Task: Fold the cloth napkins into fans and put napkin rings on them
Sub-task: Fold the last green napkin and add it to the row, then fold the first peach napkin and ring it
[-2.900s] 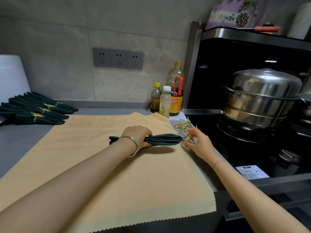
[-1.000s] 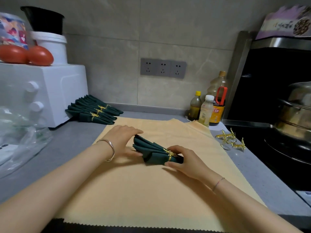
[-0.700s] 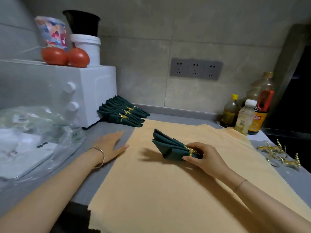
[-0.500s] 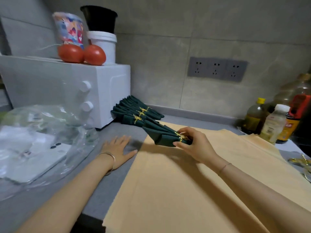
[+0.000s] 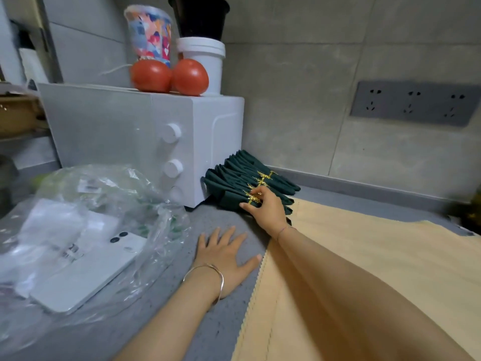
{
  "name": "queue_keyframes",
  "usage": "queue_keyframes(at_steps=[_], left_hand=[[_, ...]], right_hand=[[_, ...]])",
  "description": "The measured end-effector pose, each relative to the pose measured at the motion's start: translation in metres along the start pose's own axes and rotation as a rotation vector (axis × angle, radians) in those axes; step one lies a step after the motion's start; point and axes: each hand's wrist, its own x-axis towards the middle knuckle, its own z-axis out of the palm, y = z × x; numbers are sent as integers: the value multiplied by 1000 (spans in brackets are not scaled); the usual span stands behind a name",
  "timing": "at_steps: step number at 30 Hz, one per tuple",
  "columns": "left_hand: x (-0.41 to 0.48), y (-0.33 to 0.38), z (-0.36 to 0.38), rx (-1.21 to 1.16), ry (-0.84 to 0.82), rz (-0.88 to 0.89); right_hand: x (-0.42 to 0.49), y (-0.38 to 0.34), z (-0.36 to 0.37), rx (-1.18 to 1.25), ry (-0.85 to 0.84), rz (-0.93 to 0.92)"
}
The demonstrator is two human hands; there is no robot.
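Note:
Several dark green fan-folded napkins, each with a gold ring, lie in a row on the grey counter beside the white oven. My right hand holds the nearest green napkin at its gold ring, fingers curled around it, setting it at the front of the row. My left hand lies flat on the counter, fingers spread, holding nothing.
A white oven stands at the left with two tomatoes, a patterned cup and a white tub on top. A clear plastic bag with a white phone lies at front left. A yellow cloth covers the counter at right.
My right hand has carried the ringed napkin left from the yellow cloth to the row by the oven. My left hand stayed flat on the counter. The view turned further left.

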Motion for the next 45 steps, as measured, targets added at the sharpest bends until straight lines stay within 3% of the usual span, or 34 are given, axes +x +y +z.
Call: queue_keyframes(at_steps=[8,17,22,28,33,37,45], left_hand=[[-2,1,-2,7,-3,3],[-11,5,-10,-89,-40,59],[-35,40,-13,-146,-41,230],[-88,114,-13,-72,-95,470],[-141,155,3,-22,-163,613],[-171,175,14,0,-213,659],[-202,192,19,134,-216,765]], right_hand=[[7,-4,5,-89,-39,-33],[-81,27,-98,-76,5,-12],[-163,56,-175,-203,-116,105],[-260,63,-240,-249,-146,156],[-332,54,-277,-382,-226,56],[-380,45,-298,-403,-284,77],[-424,38,-315,-687,-426,-58]])
